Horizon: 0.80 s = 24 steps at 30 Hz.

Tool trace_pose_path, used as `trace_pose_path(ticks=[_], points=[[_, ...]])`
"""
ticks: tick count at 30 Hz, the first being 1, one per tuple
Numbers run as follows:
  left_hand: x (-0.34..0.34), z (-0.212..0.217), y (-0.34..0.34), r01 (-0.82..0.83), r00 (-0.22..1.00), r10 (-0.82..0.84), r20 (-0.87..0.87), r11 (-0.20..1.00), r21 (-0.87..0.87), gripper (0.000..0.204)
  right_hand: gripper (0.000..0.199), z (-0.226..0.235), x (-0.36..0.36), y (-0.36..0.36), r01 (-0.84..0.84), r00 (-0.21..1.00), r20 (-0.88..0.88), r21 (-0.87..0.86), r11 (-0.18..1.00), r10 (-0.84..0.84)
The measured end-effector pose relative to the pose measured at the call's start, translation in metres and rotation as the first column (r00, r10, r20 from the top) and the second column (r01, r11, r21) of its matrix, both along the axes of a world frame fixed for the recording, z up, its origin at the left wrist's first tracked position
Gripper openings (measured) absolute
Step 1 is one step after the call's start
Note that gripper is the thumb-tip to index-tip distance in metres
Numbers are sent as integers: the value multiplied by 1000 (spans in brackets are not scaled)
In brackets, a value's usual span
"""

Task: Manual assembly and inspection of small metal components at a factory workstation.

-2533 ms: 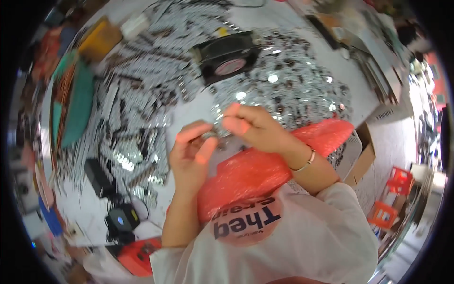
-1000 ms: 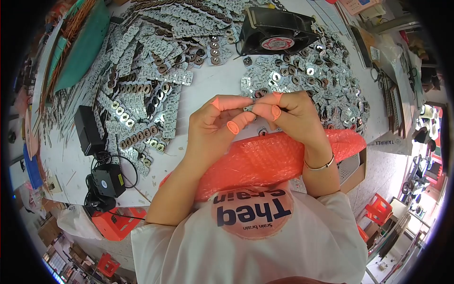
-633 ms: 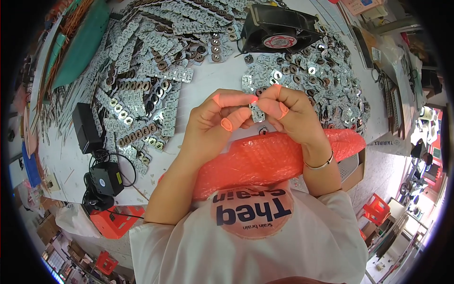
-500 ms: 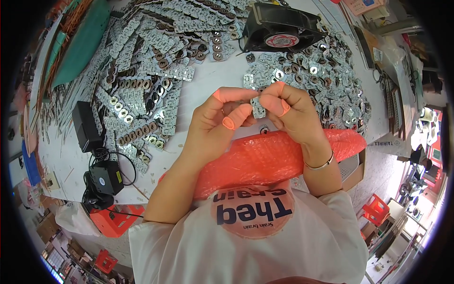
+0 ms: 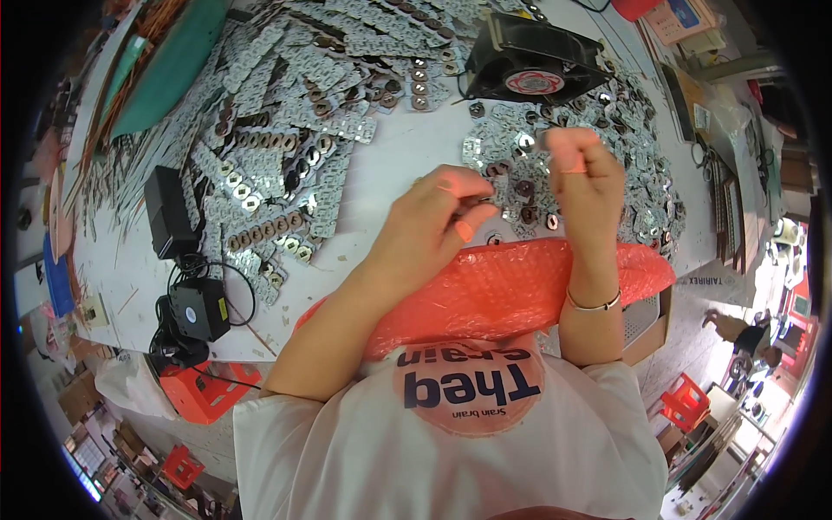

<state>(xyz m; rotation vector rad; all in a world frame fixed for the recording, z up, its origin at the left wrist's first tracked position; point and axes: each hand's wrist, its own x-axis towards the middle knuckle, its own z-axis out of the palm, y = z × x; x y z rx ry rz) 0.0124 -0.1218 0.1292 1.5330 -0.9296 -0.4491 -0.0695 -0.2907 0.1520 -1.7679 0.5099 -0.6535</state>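
Observation:
My left hand [image 5: 433, 217], with orange finger covers, is over the table's near middle. Its thumb and fingertips are pinched together, and whatever lies between them is mostly hidden. Farther right, my right hand [image 5: 588, 169] is raised above a heap of small pale boards with round brown and silver discs [image 5: 646, 165]. Its fingers are curled into a pinch, and a small blurred bit shows at the tips. Beneath my wrists lies a red plastic-wrapped bundle [image 5: 485, 282] along the table's near edge. One loose disc piece [image 5: 494, 238] rests beside it.
Strips of joined boards [image 5: 260, 143] cover the table's left and far side. A black fan [image 5: 537, 65] stands at the back. Two black adapters [image 5: 201, 308] with cables sit at the left edge, near a green sheet [image 5: 169, 78]. Red stools [image 5: 685, 401] stand on the floor.
My hands were together at a small board. Now they are apart: the right has moved away, right and up over the heap, while the left stays near the middle.

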Motion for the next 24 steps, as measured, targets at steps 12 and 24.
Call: trace_pose_path(ticks=[12,24], points=[[51,19,39,-663,437,177,882,726,183,25,21,-14,5,43,-671,741,-128,-113,733,659],[36,8,27,-413,345,104,933,909,52,6,27,-8,6,30,-454,819,-203,342,823,537]])
